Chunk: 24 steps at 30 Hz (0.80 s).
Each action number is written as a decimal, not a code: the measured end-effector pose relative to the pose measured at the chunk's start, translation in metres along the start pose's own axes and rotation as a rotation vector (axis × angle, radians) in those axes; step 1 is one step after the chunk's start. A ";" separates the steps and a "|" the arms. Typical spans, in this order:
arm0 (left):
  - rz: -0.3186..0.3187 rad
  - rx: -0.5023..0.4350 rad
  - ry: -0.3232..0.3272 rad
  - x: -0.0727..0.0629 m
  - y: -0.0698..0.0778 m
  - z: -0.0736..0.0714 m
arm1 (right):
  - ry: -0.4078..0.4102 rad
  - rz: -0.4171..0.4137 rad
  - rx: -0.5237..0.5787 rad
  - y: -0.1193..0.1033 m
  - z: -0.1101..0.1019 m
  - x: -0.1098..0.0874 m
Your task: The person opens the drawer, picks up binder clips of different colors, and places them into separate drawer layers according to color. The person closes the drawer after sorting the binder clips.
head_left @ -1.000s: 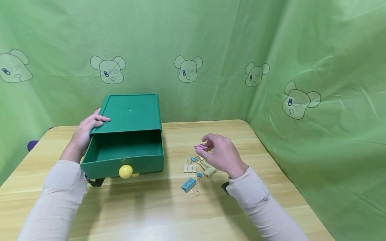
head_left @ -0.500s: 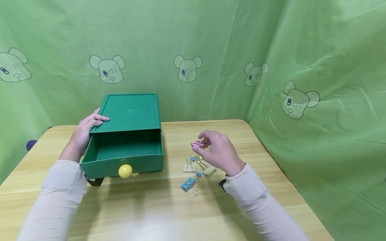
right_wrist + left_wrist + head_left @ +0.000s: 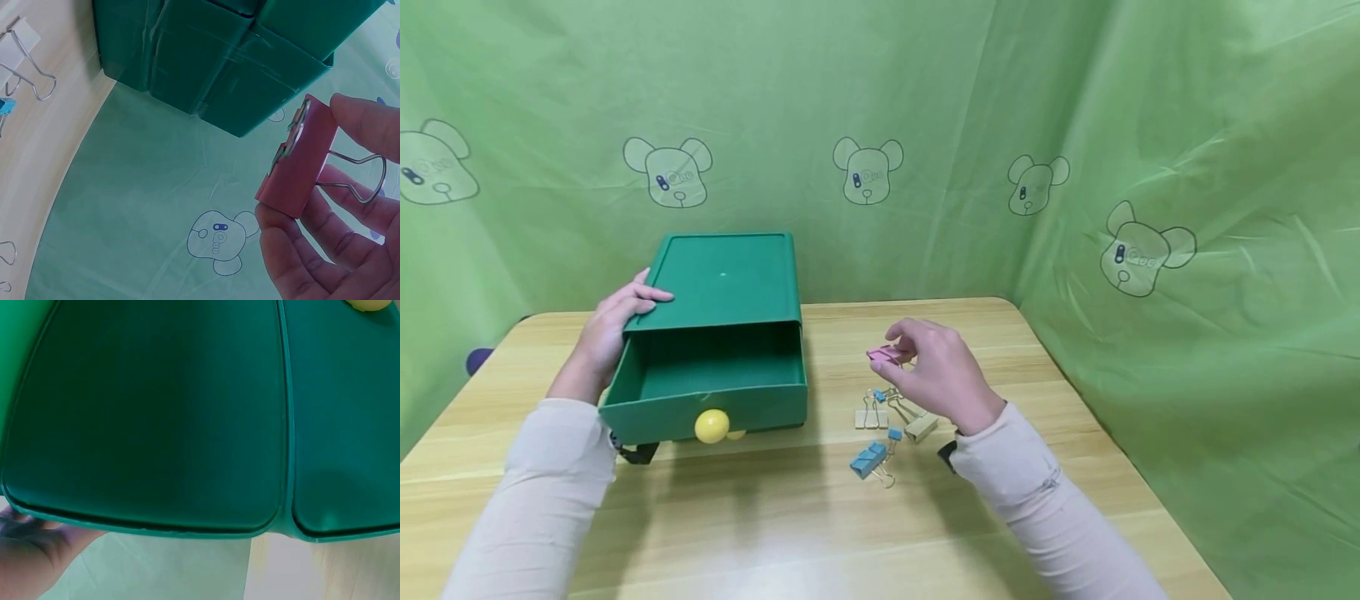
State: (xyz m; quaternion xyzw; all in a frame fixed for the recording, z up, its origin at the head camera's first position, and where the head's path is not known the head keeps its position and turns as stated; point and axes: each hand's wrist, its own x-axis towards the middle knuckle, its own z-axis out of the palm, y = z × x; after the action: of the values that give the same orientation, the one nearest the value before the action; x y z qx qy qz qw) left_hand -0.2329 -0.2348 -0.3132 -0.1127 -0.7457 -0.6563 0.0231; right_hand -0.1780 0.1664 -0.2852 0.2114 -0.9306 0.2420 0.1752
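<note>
My right hand pinches a pink binder clip between thumb and fingers, raised above the table to the right of the box. In the right wrist view the clip is tilted, with one wire handle pointing toward the palm. My left hand rests on the left top edge of a green drawer box, its fingertips lying on the top. The drawer, with a yellow knob, is pulled out, and its visible inside holds nothing. The left wrist view shows the hand against the box's underside edge, partly hidden.
Several binder clips lie on the wooden table below my right hand: a larger blue one, a small blue one, a cream one and others. A green curtain surrounds the table's back and right sides.
My right hand has moved a little left and away from me, carrying the pink binder clip. The left hand, the box and the clips on the table stay in place.
</note>
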 end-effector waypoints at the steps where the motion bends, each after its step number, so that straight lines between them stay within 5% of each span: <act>1: 0.000 0.001 0.001 0.000 0.000 0.000 | 0.000 -0.001 0.001 -0.001 0.000 0.000; 24: 0.016 0.002 0.002 0.000 -0.001 -0.001 | 0.015 -0.048 -0.001 -0.012 -0.001 0.008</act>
State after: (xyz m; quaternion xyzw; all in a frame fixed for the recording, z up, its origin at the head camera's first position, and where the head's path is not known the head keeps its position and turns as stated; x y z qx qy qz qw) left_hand -0.2334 -0.2354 -0.3138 -0.1178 -0.7454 -0.6554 0.0293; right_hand -0.1785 0.1546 -0.2766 0.2316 -0.9241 0.2389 0.1879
